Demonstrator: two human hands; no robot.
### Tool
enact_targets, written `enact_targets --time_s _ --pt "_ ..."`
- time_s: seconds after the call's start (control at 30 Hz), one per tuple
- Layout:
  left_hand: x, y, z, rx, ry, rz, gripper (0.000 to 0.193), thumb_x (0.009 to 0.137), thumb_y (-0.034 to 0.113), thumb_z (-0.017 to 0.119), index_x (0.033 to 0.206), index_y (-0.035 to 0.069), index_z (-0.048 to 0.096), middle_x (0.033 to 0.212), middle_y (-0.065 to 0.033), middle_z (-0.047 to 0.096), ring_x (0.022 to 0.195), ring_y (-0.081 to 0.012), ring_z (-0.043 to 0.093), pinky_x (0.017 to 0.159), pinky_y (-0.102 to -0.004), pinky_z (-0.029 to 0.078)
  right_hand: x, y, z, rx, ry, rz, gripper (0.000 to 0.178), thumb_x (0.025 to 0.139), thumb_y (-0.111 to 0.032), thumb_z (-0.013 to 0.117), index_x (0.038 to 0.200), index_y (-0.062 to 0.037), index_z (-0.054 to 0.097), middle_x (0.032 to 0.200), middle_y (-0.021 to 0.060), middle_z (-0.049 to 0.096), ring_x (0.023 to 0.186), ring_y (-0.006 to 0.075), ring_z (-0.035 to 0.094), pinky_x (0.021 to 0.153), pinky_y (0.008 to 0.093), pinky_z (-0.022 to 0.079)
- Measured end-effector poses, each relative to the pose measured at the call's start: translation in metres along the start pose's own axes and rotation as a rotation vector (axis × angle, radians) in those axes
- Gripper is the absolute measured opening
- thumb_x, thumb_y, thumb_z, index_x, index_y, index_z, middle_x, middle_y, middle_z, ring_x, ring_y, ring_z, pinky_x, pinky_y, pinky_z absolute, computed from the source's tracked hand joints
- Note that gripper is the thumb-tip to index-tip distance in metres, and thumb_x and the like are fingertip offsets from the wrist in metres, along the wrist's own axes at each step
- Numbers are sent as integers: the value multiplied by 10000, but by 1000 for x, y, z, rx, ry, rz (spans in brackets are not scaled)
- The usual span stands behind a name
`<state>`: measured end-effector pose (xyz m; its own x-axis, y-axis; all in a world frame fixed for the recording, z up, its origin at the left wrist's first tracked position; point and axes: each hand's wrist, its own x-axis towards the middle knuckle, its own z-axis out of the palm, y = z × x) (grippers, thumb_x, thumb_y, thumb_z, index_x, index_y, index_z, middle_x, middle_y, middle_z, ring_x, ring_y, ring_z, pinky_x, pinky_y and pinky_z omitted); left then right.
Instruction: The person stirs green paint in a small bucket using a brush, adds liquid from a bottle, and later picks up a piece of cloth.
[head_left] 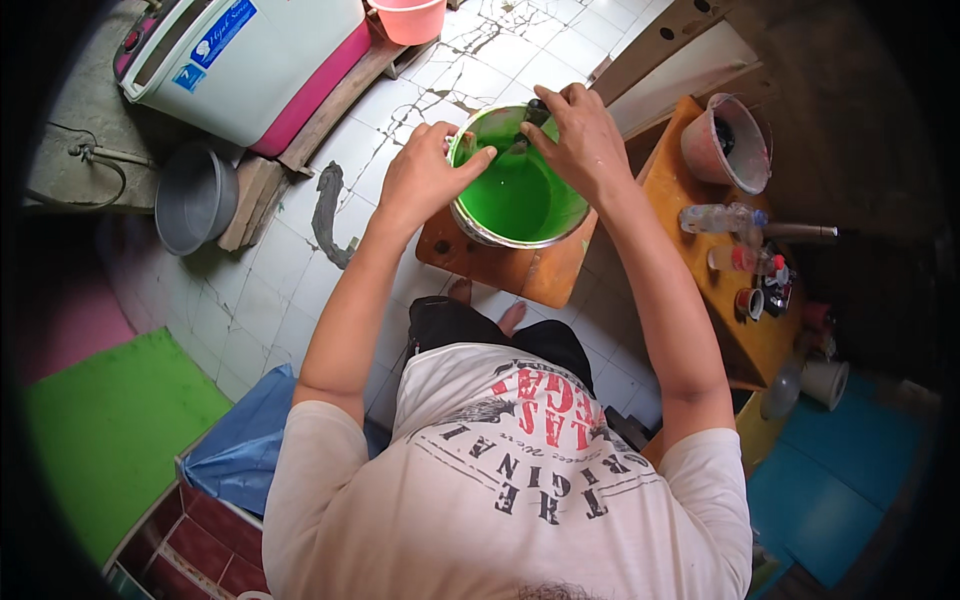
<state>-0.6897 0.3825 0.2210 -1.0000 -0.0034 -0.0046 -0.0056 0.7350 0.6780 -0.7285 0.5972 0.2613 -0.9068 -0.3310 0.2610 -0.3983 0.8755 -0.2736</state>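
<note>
A round bucket (478, 232) of bright green paint (507, 198) stands on a small orange-brown wooden stool (545, 280) in front of me. My left hand (425, 172) is closed on the bucket's left rim, with the thumb reaching over the inside. My right hand (590, 140) is at the far right side of the bucket, its fingers closed on a black-handled tool (537, 112). The tool's lower end points down into the bucket near the inner wall; its exact kind is hard to make out. Green smears coat the bucket's inner wall.
At right, a wooden bench (690, 235) carries a stained pail (712, 150), plastic bottles (715, 218) and a small cup (748, 302). A white and pink washing machine (250, 75) stands far left, beside a grey basin (195, 200). The white floor tiles (380, 125) are cracked.
</note>
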Motion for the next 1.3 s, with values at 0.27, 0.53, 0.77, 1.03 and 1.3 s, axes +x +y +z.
enact_targets --time_s 0.27,0.53,0.77,1.03,1.3 --pt "20 7 -1 139 -45 18 411 877 402 681 971 3 699 939 -226 691 894 -401 679 791 -470 531 -4 3 -6 -31 -71 -158 230 851 -206 736 997 -45 661 996 131 629 985 330 605 850 455 484" --pt "10 22 3 268 67 116 317 890 311 669 905 -5 689 894 -201 670 816 -398 671 746 -476 537 -40 4 -13 63 -139 -250 194 864 -229 718 948 -66 654 914 113 643 918 313 637 806 437 480" --pt "-16 58 5 193 140 187 251 894 250 672 963 11 700 891 -178 659 793 -394 671 727 -479 539 -68 19 -34 35 -74 -293 178 859 -186 715 973 -57 670 929 103 632 942 282 618 817 419 452" --pt "-35 69 12 222 193 233 239 876 178 696 1066 33 706 892 -152 656 730 -367 674 655 -437 551 -114 13 -48 91 -177 -323 277 803 -111 729 1060 -17 686 942 111 623 907 274 603 799 395 451" --pt "-46 71 17 196 267 295 246 864 156 706 1080 40 694 883 -141 640 723 -360 667 649 -433 546 -112 21 -40 78 10 -262 323 801 -124 728 1105 -22 689 961 92 625 925 254 604 797 386 447"
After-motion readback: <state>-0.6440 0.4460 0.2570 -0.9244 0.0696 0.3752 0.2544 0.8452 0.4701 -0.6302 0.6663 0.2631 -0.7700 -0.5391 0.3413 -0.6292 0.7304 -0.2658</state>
